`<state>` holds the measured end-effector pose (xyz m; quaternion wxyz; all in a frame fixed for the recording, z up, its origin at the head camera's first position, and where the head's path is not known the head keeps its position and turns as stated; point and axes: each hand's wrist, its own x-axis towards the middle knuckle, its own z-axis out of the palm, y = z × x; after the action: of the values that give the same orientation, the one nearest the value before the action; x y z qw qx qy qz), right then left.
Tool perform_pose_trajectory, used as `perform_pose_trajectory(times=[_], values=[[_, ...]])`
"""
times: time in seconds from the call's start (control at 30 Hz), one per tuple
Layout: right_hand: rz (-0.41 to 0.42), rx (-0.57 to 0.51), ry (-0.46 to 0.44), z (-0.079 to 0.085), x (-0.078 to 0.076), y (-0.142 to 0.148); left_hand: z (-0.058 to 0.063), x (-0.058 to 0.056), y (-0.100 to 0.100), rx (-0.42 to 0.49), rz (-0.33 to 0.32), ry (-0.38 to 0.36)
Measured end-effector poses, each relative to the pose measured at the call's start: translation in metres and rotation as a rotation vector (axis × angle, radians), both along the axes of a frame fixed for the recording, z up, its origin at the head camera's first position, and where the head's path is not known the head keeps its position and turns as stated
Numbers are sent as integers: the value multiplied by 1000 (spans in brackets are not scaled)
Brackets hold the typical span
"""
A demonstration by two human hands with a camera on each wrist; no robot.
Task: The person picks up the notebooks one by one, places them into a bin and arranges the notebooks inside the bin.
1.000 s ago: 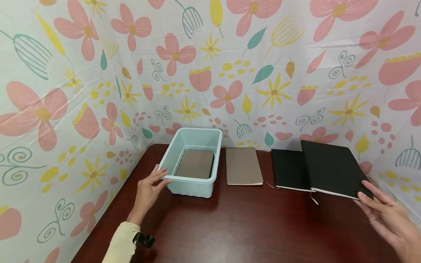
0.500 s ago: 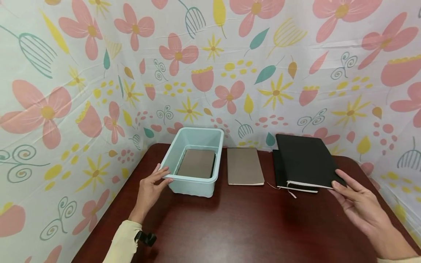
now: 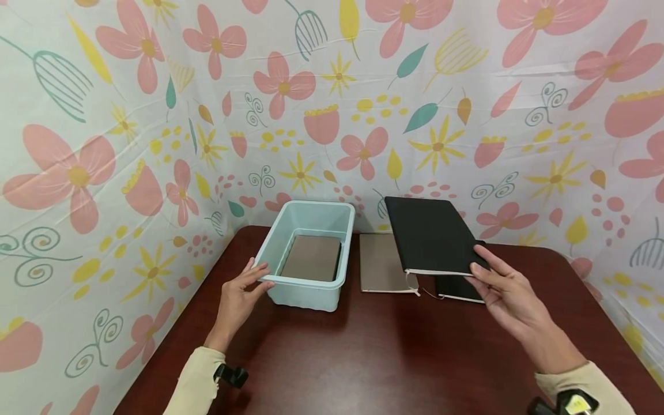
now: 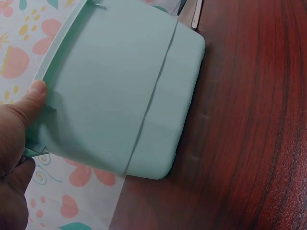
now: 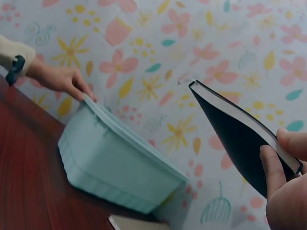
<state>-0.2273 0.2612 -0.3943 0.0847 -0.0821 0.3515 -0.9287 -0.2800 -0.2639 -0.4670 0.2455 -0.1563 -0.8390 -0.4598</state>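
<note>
My right hand (image 3: 510, 291) pinches a black notebook (image 3: 433, 233) by its near right corner and holds it raised, partly over a taupe notebook (image 3: 381, 274) on the table. In the right wrist view, thumb and fingers grip the black notebook (image 5: 235, 139) on both covers. At the left, my left hand (image 3: 240, 297) holds the near left corner of a light blue plastic bin (image 3: 306, 295). Its thumb presses the outside of the bin (image 4: 120, 81) under the rim in the left wrist view. Another taupe notebook (image 3: 313, 256) lies inside the bin.
A second black notebook (image 3: 459, 286) lies on the dark red wooden table (image 3: 332, 357), mostly hidden behind the raised one and my right hand. A flower-patterned cloth (image 3: 321, 132) hangs behind and to the left of the table.
My right hand has carried the black notebook leftward, from above the other black notebook to over the taupe one. My left hand has stayed on the bin.
</note>
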Motion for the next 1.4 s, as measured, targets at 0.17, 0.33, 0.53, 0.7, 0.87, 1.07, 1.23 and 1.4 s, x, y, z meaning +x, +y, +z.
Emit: perform_pose_trajectory(times=[0.17,0.33,0.53,0.7,0.87,1.07,1.23,1.4], values=[[15,38,-10,11,-6,-23,0,1,0,-5,6,-1],[-4,107,-59,19,-12,-45,0,1,0,-15,13,-4],[-7,113,-127,24,-22,-73,-1,1,0,-14,11,-7],[-14,128,-166,26,-33,-95,-1,0,0,-15,8,-5],[-20,183,-194,30,-42,-115,-1,-1,0,-12,7,-6],[-26,233,-190,28,-51,-139,-2,-4,1,-17,-10,-16],[-44,237,-190,26,-60,-162,-3,-4,1,-15,-8,-22],[-56,206,-210,22,-66,-180,-3,-3,-1,-16,14,-33]])
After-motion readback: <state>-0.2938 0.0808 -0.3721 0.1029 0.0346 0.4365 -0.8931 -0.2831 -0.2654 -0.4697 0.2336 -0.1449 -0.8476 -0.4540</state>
